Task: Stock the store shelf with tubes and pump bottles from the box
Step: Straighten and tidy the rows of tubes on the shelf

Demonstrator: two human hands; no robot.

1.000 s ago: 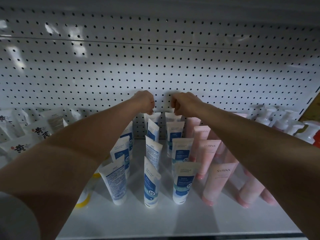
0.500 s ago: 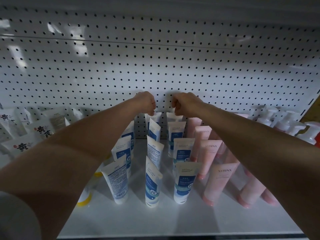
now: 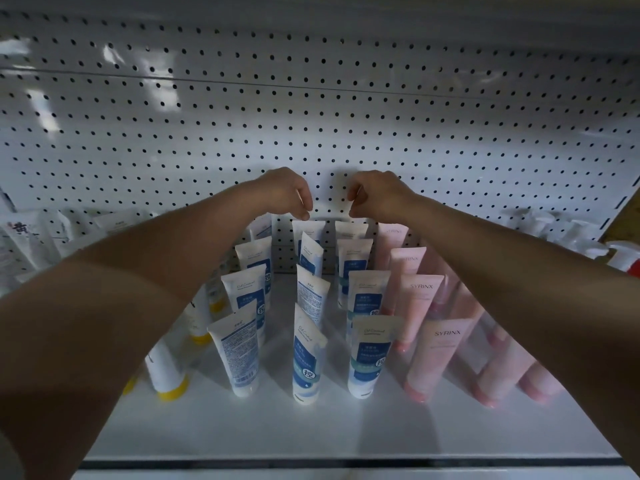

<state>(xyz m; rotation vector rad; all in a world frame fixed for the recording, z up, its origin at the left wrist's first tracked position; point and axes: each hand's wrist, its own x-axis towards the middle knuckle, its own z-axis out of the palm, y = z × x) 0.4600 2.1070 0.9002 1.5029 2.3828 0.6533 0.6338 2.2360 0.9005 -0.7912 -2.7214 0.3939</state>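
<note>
Hands barely lifted: left hand (image 3: 289,194) and right hand (image 3: 375,195), grips curled empty above far tubes (image 3: 308,230); release gently, keep rows straight.

I'm seeing blue-and-white tubes (image 3: 304,365) standing cap-down in three rows beneath my hands, pink tubes (image 3: 433,362) rowed rightward, white pump bottles (image 3: 588,244) sitting far right.

One camera on the head looks forward and down, close to the shelf (image 3: 311,431), facing the back wall (image 3: 311,116).
</note>
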